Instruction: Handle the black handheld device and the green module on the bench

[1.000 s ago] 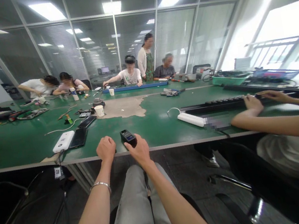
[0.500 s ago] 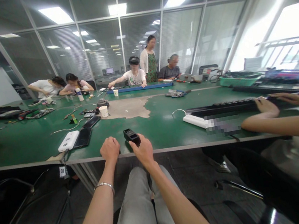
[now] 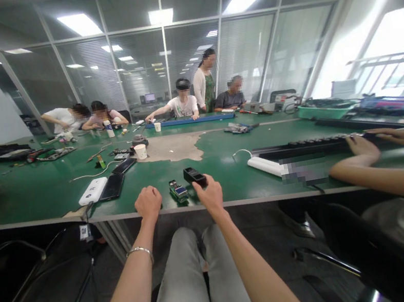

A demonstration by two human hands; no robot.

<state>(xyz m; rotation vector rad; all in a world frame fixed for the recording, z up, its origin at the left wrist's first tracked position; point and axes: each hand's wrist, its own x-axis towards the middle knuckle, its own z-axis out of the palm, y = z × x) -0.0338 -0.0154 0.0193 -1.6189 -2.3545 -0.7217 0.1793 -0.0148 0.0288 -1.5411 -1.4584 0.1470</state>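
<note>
My right hand [image 3: 210,195] is closed on a small black box-shaped device [image 3: 194,176] at the near edge of the green table [image 3: 37,193]. Just left of it a small part with a blue top [image 3: 178,190] lies on the table, apart from the black device. My left hand [image 3: 148,202] rests as a fist on the table edge, with nothing visible in it. A silver bracelet [image 3: 138,251] is on my left wrist.
A white power bank [image 3: 93,190] and a black phone [image 3: 113,186] lie to the left. A white power strip [image 3: 263,162] and a long black keyboard [image 3: 318,143] lie to the right, where a neighbour's hands rest. Paper cup [image 3: 140,151] mid-table. Several people sit at the far side.
My right hand has moved to the right with the black device. A small blue-topped part now lies uncovered on the table where the device was. My left hand has stayed put.
</note>
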